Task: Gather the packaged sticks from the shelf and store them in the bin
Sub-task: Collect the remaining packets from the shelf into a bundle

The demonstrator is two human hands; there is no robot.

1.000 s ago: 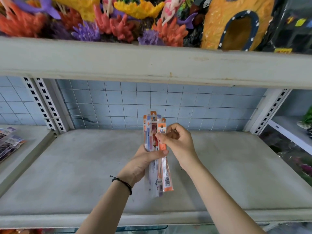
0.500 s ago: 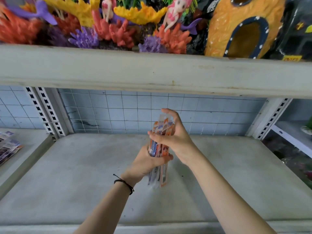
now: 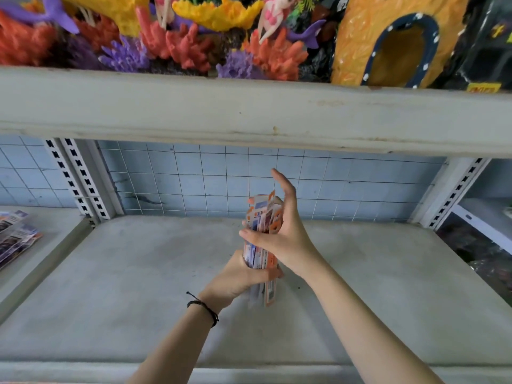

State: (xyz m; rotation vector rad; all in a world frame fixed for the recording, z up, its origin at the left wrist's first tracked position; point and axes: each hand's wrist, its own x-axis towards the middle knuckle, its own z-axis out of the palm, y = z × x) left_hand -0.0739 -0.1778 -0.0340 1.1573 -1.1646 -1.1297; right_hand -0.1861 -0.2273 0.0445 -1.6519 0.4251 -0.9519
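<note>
Head view of a grey shelf bay. The left hand (image 3: 238, 275) is wrapped around the lower part of a bundle of packaged sticks (image 3: 261, 239), gripping it upright above the middle of the shelf board (image 3: 124, 273); the bundle's lower ends project below the fist and its printed orange and blue header cards fan out at the top. The right hand (image 3: 279, 231) lies against the right side of the bundle near its upper half, thumb across the front, fingers (image 3: 278, 178) extended and spread upward, so it steadies the packs with a loose, partly open hold, not a closed fist. A dark cord bracelet (image 3: 203, 306) circles the left wrist.

Surroundings: the board under the hands is bare. Behind it, a wire grid (image 3: 332, 189) fronts a pale blue tiled wall. Slotted uprights (image 3: 80, 184) stand at far left, and 1 more (image 3: 454, 195) at far right. On the adjoining left shelf lie flat printed packs (image 3: 16, 236), well apart from the hands. The upper shelf edge (image 3: 249, 112) spans the frame and hides the top of the bay; above it stand coral ornaments (image 3: 177, 48) in orange, purple and yellow, and an orange arched ornament (image 3: 393, 42) at right. The bin is out of view.
</note>
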